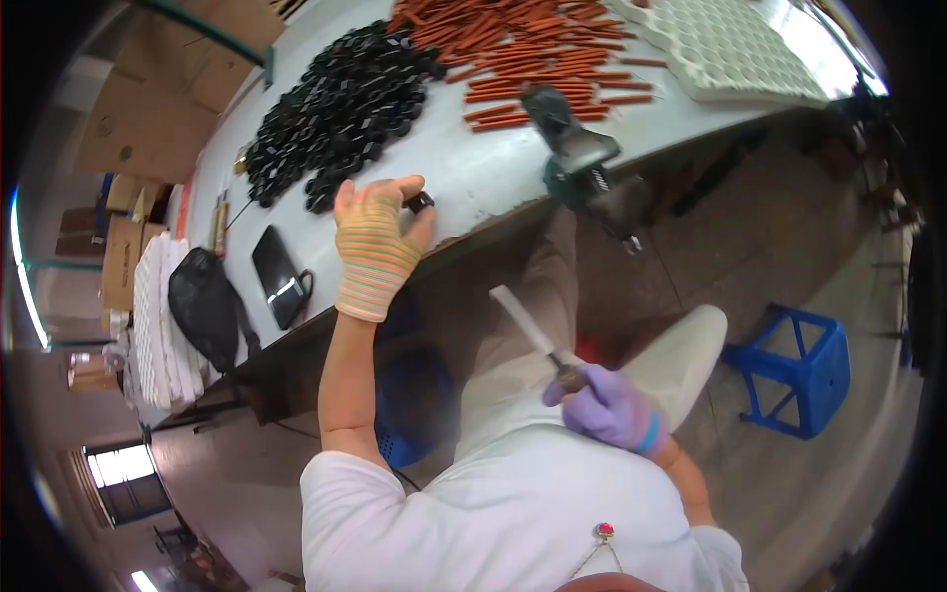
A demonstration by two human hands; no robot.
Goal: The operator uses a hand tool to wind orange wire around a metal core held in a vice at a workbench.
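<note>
My left hand (377, 242), in a striped yellow and orange fingerless glove, is over the table's front edge. Between its thumb and fingers is a small black part (421, 202), like those in the large pile of black parts (345, 104) just beyond. Low in front of my body, my right hand (612, 409), in a purple glove, is closed around a brown handle. From the handle a flat pale blade (523, 318) points up and to the left; whether it is a knife or a file I cannot tell. The blade touches nothing on the table.
A dark clamp-like fixture (577, 153) stands at the table edge. Behind it lie many orange-brown rods (538, 64) and a white dimpled tray (725, 49). A phone (279, 276) and black bag (204, 304) rest at left. On the floor, a blue stool (799, 370) is at right.
</note>
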